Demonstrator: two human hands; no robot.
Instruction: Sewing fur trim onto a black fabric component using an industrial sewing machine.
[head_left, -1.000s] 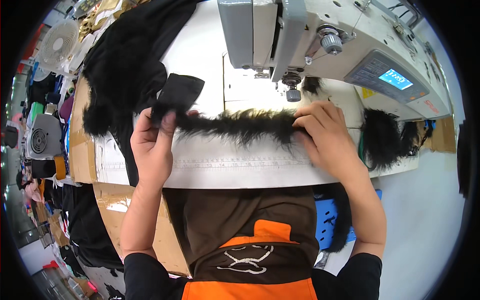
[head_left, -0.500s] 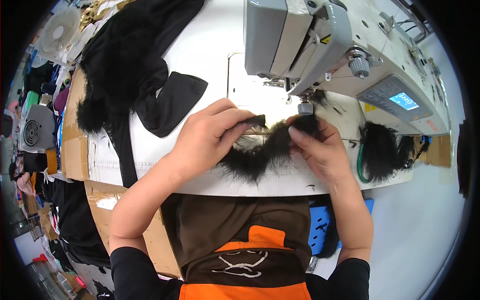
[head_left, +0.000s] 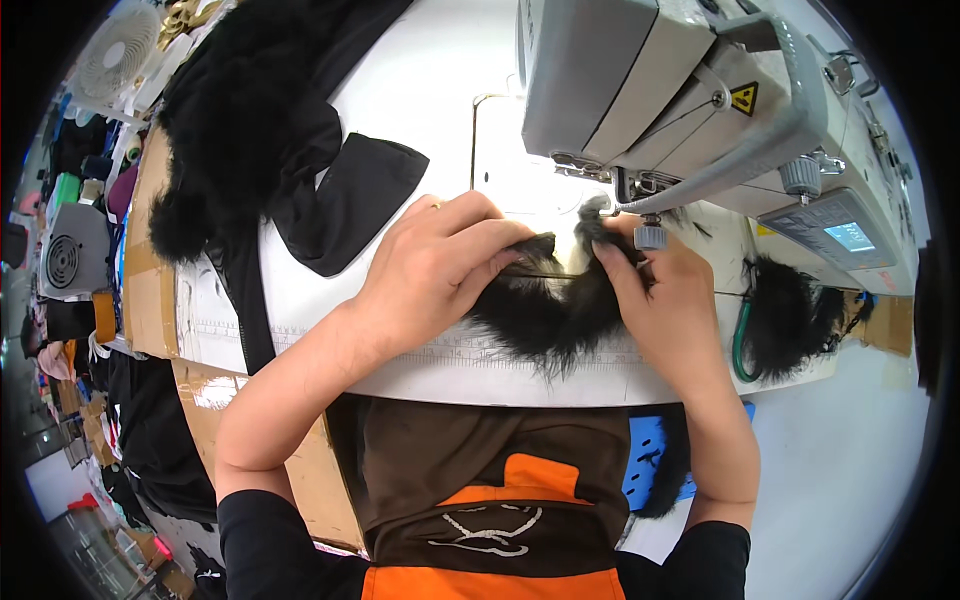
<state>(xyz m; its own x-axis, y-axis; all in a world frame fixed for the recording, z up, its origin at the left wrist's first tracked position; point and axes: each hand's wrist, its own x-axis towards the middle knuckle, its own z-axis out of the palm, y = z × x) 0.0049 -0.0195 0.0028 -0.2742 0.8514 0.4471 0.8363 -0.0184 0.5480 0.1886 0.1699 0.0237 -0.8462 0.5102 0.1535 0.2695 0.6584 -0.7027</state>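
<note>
A black fur strip (head_left: pixel 545 318) sags in a curve between my two hands over the sewing table. My left hand (head_left: pixel 440 255) pinches one end of it between thumb and fingertips. Farther right, my right hand (head_left: pixel 665 290) grips the other end, with the thumb on top and the fingers partly hidden behind. That end rises to the needle area of the sewing machine (head_left: pixel 640 190), just left of its grey knob. Whether the fur lies under the presser foot I cannot tell.
Black fabric with fur (head_left: pixel 240 130) covers the table's left side. Another black fur piece (head_left: pixel 790 320) lies at the right by a green loop (head_left: pixel 741 342). The machine's control panel (head_left: pixel 850 237) stands beyond. A ruler scale (head_left: pixel 440 355) runs along the table's front edge.
The right-hand end of the fur has come up to the needle area, and my right hand has turned with it. The view has shifted, so the machine appears larger and farther right.
</note>
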